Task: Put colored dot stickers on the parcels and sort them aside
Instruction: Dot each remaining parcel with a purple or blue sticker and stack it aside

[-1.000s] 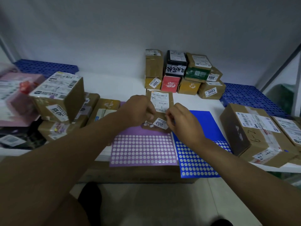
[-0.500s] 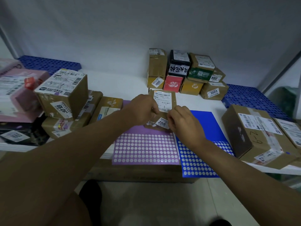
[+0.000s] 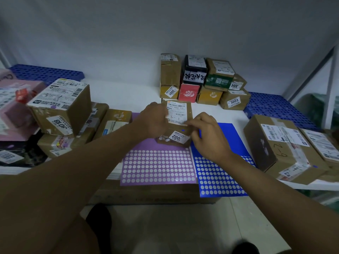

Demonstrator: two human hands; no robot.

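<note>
A small brown parcel with a white label marked 1002 lies on the white shelf, its near end over the purple sticker sheet. A small blue dot sticker sits on its top. My left hand grips the parcel's left side. To the parcel's right, my right hand touches its right edge with curled fingers. The blue sticker sheet lies under my right wrist.
Labelled boxes are stacked at the back, marked 3001, 3003 and 3004. Brown boxes stand at the left and at the right. Pink packages lie far left. Blue perforated panels flank the shelf.
My right hand has drawn back a little to the parcel's right edge, and a blue dot now shows on the parcel's top. My left hand still holds the parcel.
</note>
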